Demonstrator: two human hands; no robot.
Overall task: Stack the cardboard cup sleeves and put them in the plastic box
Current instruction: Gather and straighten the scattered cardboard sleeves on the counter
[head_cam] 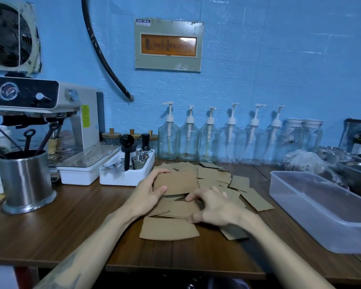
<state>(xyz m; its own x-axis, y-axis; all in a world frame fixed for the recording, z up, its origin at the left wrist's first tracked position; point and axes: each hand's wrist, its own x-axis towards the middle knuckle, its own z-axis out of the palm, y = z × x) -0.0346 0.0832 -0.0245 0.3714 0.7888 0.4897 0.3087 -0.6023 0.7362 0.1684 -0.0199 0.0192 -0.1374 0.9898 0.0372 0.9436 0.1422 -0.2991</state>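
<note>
Cardboard cup sleeves [214, 177] lie flattened and scattered in a loose heap on a dark wooden tabletop [75, 222]. The left hand [149, 191] grips one sleeve [175, 183] at the heap's left edge, thumb on its face and fingers curled over its top edge. The right hand [213, 207] rests on the heap's near side, its fingers spread and bent, touching the sleeves without clearly holding any. A clear plastic box [323, 211] sits to the right of the heap. Behind the heap stands a row of glass pump bottles [209, 140]; an espresso machine [50, 113] stands farther left.
</note>
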